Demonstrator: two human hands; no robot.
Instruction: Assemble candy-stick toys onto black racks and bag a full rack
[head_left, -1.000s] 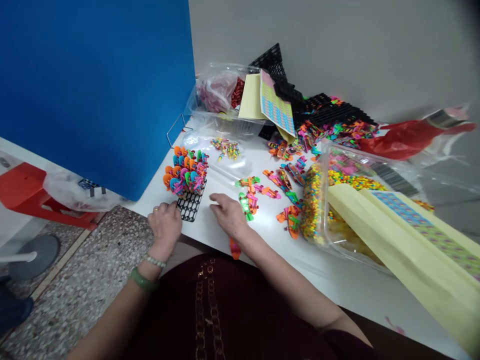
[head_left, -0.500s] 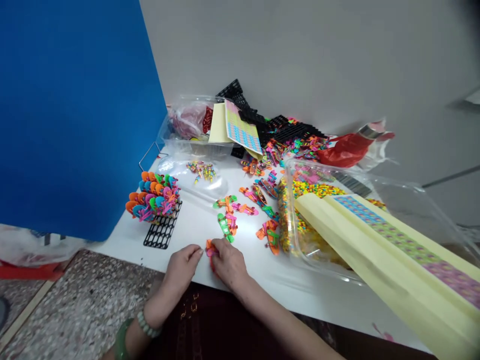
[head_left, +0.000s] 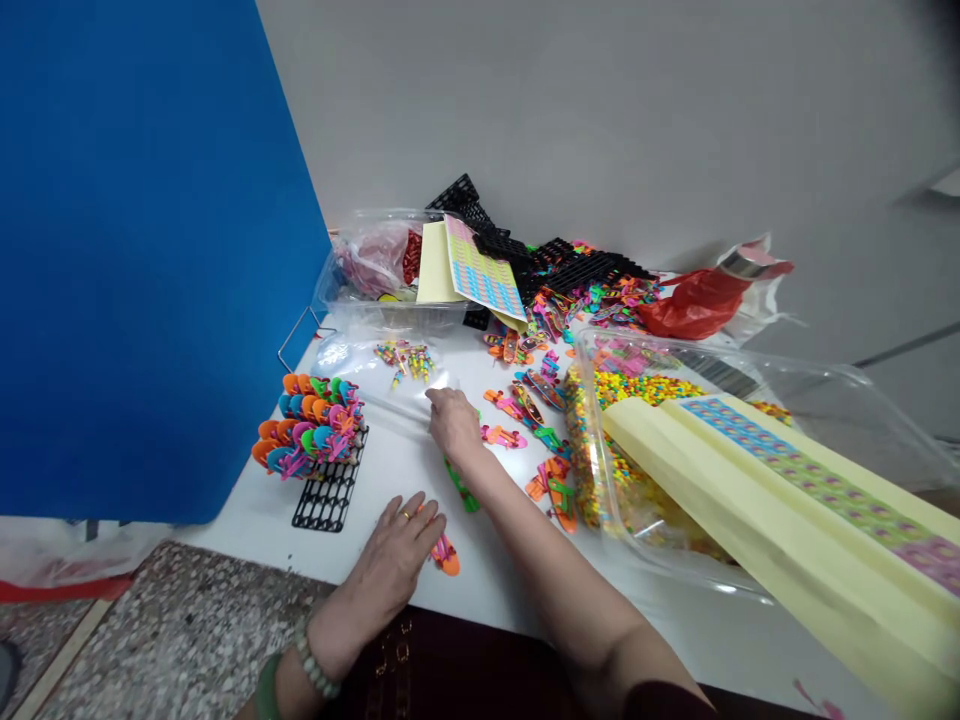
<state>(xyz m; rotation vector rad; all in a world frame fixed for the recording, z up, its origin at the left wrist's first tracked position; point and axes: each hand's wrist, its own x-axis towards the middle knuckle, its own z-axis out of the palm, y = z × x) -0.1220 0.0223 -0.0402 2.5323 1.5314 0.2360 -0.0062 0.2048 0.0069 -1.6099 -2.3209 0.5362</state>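
Item: legible text, none. Sticker sheets (head_left: 810,480) right of my right grip (head_left: 454,425) show only colour patterns; striped label (head_left: 712,373) on clear tub (head_left: 600,350), farther right, too blurred to read.

The person wears a dark red top (head_left: 450,672) with gold chain shapes (head_left: 394,662) on it, at the bottom of the frame. The left hand (head_left: 390,570) has a gold ring (head_left: 405,514). Its wrist has a bracelet of pale beads (head_left: 313,668) and a green bangle (head_left: 264,692).

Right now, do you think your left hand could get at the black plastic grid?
Probably yes: the left hand lies on the white table right beside the black plastic grid, with nothing visible between them.
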